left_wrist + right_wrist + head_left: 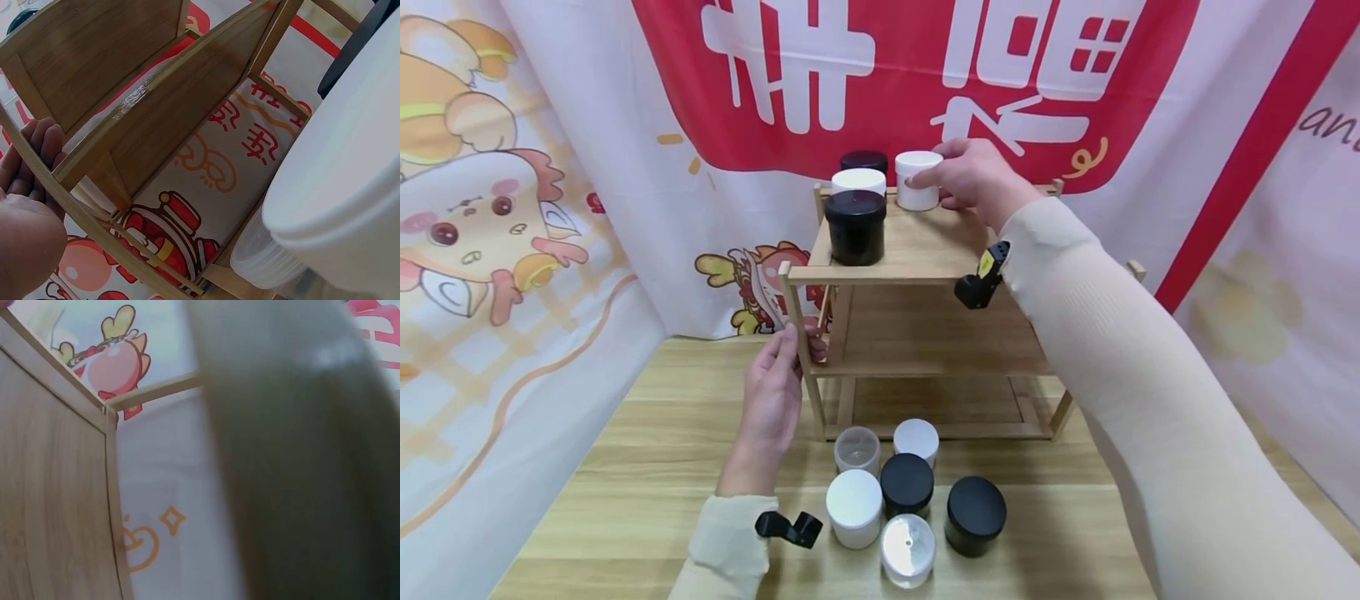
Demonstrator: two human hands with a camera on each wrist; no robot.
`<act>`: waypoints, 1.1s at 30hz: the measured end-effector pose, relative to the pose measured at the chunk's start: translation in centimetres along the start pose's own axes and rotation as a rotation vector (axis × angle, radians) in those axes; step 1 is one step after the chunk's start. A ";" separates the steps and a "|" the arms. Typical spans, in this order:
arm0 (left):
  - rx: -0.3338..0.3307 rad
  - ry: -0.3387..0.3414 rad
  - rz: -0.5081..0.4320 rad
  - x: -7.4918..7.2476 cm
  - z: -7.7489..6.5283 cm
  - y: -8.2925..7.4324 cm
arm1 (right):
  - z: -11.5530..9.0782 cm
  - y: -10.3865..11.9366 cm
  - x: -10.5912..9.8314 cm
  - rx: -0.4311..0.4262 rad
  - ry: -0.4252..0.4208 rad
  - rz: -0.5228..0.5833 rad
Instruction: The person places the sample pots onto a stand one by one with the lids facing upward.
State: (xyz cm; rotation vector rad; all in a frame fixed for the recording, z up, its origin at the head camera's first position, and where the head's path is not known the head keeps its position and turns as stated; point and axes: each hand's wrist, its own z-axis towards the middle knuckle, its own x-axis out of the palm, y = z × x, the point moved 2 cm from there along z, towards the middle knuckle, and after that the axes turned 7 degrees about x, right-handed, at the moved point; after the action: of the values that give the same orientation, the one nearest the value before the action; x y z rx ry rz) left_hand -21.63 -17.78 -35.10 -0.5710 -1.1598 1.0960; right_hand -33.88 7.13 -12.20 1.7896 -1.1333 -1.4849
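Observation:
My right hand [976,177] holds a white lidded jar [917,193] between thumb and fingers at the back of a wooden shelf rack's top board [928,242]. Left of it, a black jar [857,233], a white jar [859,178] and another black jar [863,158] stand in a row from front to back. Lower down, my left hand [775,383] grips the rack's front left post [797,333]. In the left wrist view, the fingers [47,140] curl around that post. A blurred shape fills much of the right wrist view, and the right hand is hidden there.
On the table [692,425] before the rack stand several jars: white [854,504], clear [908,550], black [976,512] and an open-looking clear one [857,448]. The rack's middle board [940,329] and bottom board [936,404] lie below. A printed cloth [760,150] hangs behind.

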 end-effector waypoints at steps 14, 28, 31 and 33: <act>-0.016 0.000 0.012 0.0 0.0 0.0 | 0.1 0.0 0.0 0.066 -0.039 -0.004; -0.015 0.003 0.021 0.0 0.0 -0.1 | -0.2 0.2 -0.1 0.058 -0.015 -0.058; -0.014 0.009 0.025 0.0 -0.1 0.0 | -0.2 0.1 -0.1 0.056 -0.019 -0.066; -0.006 0.012 0.027 0.0 -0.1 0.0 | -0.1 0.1 0.0 0.053 -0.020 -0.067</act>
State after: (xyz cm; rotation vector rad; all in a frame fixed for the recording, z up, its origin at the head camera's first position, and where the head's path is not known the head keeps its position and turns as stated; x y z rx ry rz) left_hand -21.55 -17.72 -35.13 -0.5983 -1.1484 1.1110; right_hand -33.78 7.12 -12.10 1.8697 -1.1424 -1.5276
